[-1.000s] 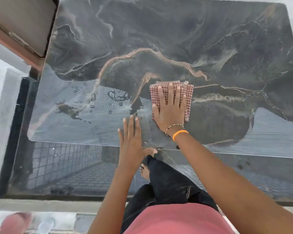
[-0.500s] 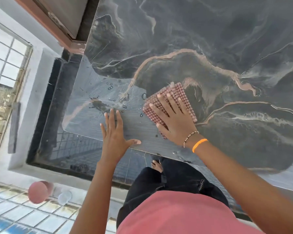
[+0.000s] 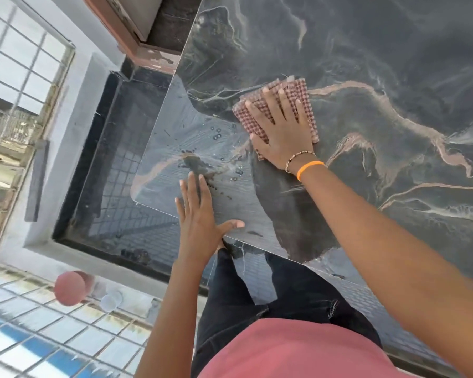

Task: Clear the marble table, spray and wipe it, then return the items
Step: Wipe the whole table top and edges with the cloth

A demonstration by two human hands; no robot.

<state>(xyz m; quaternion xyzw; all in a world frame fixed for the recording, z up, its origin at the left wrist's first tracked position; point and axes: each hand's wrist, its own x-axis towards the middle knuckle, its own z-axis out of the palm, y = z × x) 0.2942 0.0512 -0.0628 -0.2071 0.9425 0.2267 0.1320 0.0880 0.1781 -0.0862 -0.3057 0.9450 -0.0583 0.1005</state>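
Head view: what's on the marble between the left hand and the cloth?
Head view: between left hand and checked cloth lies wet marble table, with spray droplets and a dark smudge. No objects.

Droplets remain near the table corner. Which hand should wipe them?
Right hand: it already presses the cloth beside the droplets. The left hand lies bare on the table.
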